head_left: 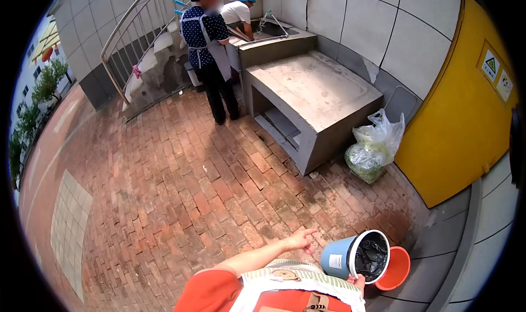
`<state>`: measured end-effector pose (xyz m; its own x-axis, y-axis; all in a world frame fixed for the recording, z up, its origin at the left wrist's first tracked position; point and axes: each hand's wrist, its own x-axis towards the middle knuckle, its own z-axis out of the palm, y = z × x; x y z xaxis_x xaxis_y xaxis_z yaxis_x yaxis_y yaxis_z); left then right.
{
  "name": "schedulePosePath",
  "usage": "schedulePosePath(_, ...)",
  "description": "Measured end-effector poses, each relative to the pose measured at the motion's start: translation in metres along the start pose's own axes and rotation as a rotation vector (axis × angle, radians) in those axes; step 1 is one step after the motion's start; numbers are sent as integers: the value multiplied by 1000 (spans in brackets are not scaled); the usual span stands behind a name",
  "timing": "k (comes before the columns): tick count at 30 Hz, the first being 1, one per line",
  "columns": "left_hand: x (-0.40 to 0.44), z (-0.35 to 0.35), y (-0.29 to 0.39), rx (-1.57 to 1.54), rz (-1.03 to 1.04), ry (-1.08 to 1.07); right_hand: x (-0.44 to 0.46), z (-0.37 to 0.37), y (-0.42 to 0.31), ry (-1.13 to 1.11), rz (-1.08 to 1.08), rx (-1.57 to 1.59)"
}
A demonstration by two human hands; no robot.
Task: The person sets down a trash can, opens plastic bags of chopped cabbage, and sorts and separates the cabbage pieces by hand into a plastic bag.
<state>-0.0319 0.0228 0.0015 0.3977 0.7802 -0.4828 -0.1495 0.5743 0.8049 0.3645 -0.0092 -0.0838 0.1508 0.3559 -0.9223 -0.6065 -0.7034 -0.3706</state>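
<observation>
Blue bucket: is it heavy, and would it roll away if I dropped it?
The blue bucket is probably light for its size: the right hand holds it by the rim, and only a black bag shows inside. Its smooth sides look stiff. Being round, it might roll if it landed sideways.

Your shirt (207,291) is bright orange-red. Your apron (253,282) is white, with green stripes and brown pictures (287,275).

Open brick paving (164,186) offers free passage left of the concrete counter (318,87). Right of its near corner, the plastic bag (375,145) blocks the way to the wall; the blue bin (338,257) and red bucket (395,271) obstruct the lower right.
</observation>
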Motion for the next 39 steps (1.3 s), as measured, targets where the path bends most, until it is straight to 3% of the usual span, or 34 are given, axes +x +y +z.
schedulePosePath(3, 13, 3, -4, -39, 38, -26, -5, 1, -7, 43, -64, 51)
schedulePosePath(6, 8, 5, 2, 39, 38, -58, 26, -14, -13, 88, 39, 135)
schedulePosePath(12, -3, -9, 11, -20, 154, -13, -4, -4, -13, 169, 10, 241)
schedulePosePath(16, -32, -31, -7, -31, 165, 57, -13, -12, 24, 190, 9, 271)
schedulePosePath(22, -29, -23, -45, -40, 175, -4, -11, -60, 28, 272, -40, 329)
schedulePosePath(26, -69, -39, -41, -13, 209, 95, -14, -92, 87, 313, -71, 401)
schedulePosePath(30, -119, -24, 80, -6, 556, 167, -18, -123, 97, 361, -46, 479)
schedulePosePath(32, -161, -1, 139, 87, 908, 156, -10, -136, 101, 374, -40, 472)
schedulePosePath(34, -182, 24, 203, 112, 1441, 68, -2, -132, 92, 392, -14, 450)
schedulePosePath(35, -185, 39, 224, -20, 1640, -43, 4, -135, 87, 410, 12, 452)
schedulePosePath(36, -198, 52, 238, -141, 1638, -117, 10, -138, 75, 429, 30, 452)
schedulePosePath(37, -198, 62, 252, -258, 1803, -137, 26, -143, 71, 445, 40, 460)
schedulePosePath(39, -186, 63, 289, -64, 1840, -465, 37, -132, 56, 450, 26, 441)
